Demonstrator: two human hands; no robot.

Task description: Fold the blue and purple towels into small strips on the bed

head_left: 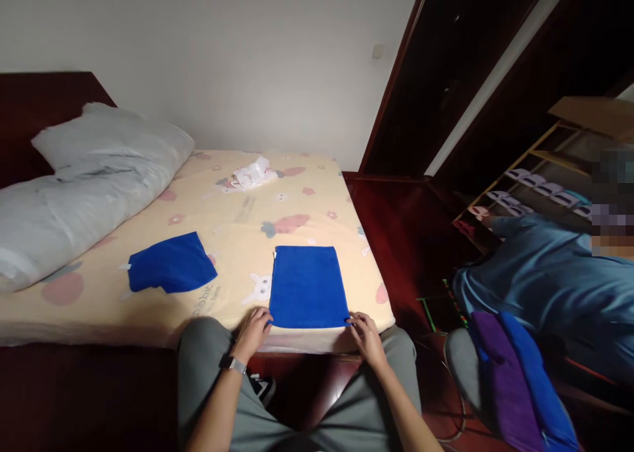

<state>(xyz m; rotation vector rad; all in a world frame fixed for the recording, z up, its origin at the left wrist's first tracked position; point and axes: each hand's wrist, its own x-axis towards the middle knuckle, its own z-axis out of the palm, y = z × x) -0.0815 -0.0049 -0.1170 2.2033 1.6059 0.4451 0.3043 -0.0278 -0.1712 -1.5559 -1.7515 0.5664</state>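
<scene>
A blue cloth point(308, 287) lies flat and spread on the bed, close to its front edge. My left hand point(253, 333) pinches the cloth's near left corner, and a watch sits on that wrist. At the near right corner, my right hand point(366, 336) pinches the cloth between thumb and fingers. Farther left on the bed rests a second blue cloth point(171, 263), skewed and partly folded over, with a small white tag at its left edge. Neither hand touches that one.
The bed point(317, 197) has a patterned yellow sheet. On it are a grey quilt point(99, 168) at left and a crumpled white plastic bag point(253, 173) at the back. To the right are a person in a blue shirt point(545, 267), purple and blue cloths point(505, 379), and a shoe rack point(532, 151).
</scene>
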